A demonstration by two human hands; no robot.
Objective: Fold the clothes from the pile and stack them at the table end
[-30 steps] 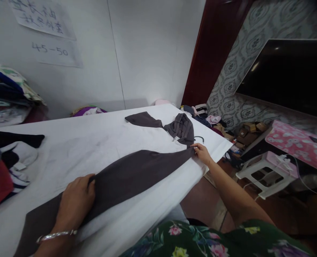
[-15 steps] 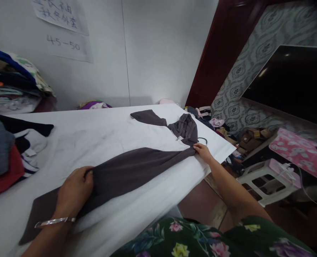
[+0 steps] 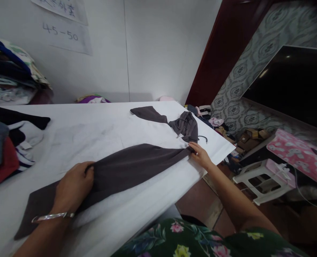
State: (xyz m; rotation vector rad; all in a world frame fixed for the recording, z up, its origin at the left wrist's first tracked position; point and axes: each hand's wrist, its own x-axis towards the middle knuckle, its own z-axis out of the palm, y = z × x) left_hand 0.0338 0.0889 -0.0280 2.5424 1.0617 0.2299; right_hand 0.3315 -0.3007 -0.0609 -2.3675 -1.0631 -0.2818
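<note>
A hoodie with dark grey sleeves, a grey hood [image 3: 186, 125] and a white body lies spread on the white table. Its near sleeve [image 3: 137, 160] stretches lengthwise between my hands, with the cuff end towards the lower left. My left hand [image 3: 74, 187], with a silver bangle at the wrist, is closed on the sleeve's upper edge. At the shoulder end, beside the hood, the fingers of my right hand [image 3: 198, 154] pinch the cloth. The far sleeve [image 3: 150, 114] lies flat towards the wall. Where the white body ends against the white tabletop is hard to make out.
Folded clothes [image 3: 0, 146] lie on the table's left end, with another clothes stack [image 3: 11, 71] behind. Beyond the table's right edge are boxes [image 3: 250, 135], a white stool [image 3: 265, 178] and a pink patterned cover [image 3: 297, 153]. A wall [image 3: 158, 50] stands behind the table.
My right hand has shifted slightly left along the sleeve's shoulder end. My left hand keeps its hold on the sleeve. The view has tipped slightly downward.
</note>
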